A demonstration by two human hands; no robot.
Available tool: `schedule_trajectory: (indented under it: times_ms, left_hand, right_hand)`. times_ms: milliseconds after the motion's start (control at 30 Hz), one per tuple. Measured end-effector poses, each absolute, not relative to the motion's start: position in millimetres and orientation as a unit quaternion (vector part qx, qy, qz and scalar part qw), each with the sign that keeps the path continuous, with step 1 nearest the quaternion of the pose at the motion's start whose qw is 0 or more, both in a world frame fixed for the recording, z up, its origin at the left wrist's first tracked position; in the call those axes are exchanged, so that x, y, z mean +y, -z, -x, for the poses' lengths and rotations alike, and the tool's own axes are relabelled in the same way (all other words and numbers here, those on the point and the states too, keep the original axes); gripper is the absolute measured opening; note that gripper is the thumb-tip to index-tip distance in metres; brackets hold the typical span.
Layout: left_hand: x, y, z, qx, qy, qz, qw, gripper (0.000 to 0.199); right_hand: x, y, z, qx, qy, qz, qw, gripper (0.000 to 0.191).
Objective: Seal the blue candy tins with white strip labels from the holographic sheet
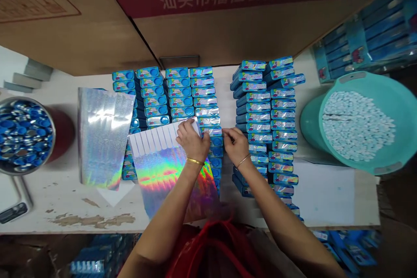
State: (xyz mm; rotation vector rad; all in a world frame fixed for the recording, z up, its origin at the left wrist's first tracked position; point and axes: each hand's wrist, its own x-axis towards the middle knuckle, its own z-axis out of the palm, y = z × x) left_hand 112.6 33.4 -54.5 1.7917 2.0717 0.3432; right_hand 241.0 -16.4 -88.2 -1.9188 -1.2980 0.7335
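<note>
My left hand (194, 140) is closed on the top part of a holographic sticker sheet (163, 173), over the white backing where strips are gone. Its thumb reaches to a slim blue box (213, 132) in the row beside the sheet. At that box's right end my right hand (235, 145) has thumb and forefinger pinched, with a shiny sticker strip lying along the box top up to the fingertips. The sheet lies over several other blue boxes and hides them. A second silvery sheet (106, 134) rests further left.
Rows of blue boxes (282, 124) stand on the right. A teal bucket (309, 113) holds small white pieces; a metal pot (61, 130) at left holds blue-and-silver caps. Large cartons (211, 39) wall off the back. A scale (14, 210) sits at the left edge.
</note>
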Motion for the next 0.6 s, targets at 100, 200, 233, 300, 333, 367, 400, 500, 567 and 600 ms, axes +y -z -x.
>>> schedule_trajectory:
  times_ms: [100, 200, 233, 300, 333, 367, 400, 500, 567, 600]
  left_hand:
    - [33.2, 54.3, -113.6, 0.734, -0.114, -0.640, 0.196, 0.054]
    - [32.6, 55.0, -117.8, 0.736, -0.122, -0.633, 0.206, 0.052]
    - [32.6, 54.8, -118.5, 0.737, -0.128, -0.630, 0.211, 0.051]
    - [32.0, 52.5, -114.8, 0.734, -0.150, -0.622, 0.228, 0.047]
    - [30.7, 50.1, -108.8, 0.728, -0.171, -0.621, 0.236, 0.043]
    - [28.3, 47.0, -99.1, 0.717, -0.198, -0.622, 0.243, 0.040]
    - [24.3, 43.6, -85.6, 0.704, -0.232, -0.625, 0.246, 0.036]
    - [1.1, 34.1, -25.1, 0.678, -0.309, -0.629, 0.223, 0.032]
    - [-21.2, 31.2, 21.8, 0.712, -0.295, -0.609, 0.187, 0.036]
    - [-32.7, 31.3, 43.3, 0.743, -0.266, -0.590, 0.170, 0.038]
  right_hand:
    - [-16.1, 91.7, -240.6, -0.518, -0.304, 0.721, 0.346, 0.030]
    - [-12.1, 94.7, -244.9, -0.574, -0.312, 0.702, 0.283, 0.035]
    - [-11.1, 94.2, -246.1, -0.597, -0.311, 0.696, 0.249, 0.036]
    - [-11.8, 88.9, -245.7, -0.623, -0.289, 0.703, 0.186, 0.039]
    - [-14.1, 84.2, -243.4, -0.623, -0.264, 0.717, 0.167, 0.040]
    - [-18.0, 78.4, -239.4, -0.618, -0.234, 0.734, 0.159, 0.041]
    - [-23.4, 72.0, -233.7, -0.611, -0.202, 0.748, 0.162, 0.041]
    - [-46.4, 55.6, -207.6, -0.634, -0.146, 0.736, 0.184, 0.047]
    - [-62.7, 52.6, -186.7, -0.688, -0.147, 0.692, 0.165, 0.056]
    - [-69.7, 53.9, -176.7, -0.713, -0.150, 0.670, 0.146, 0.061]
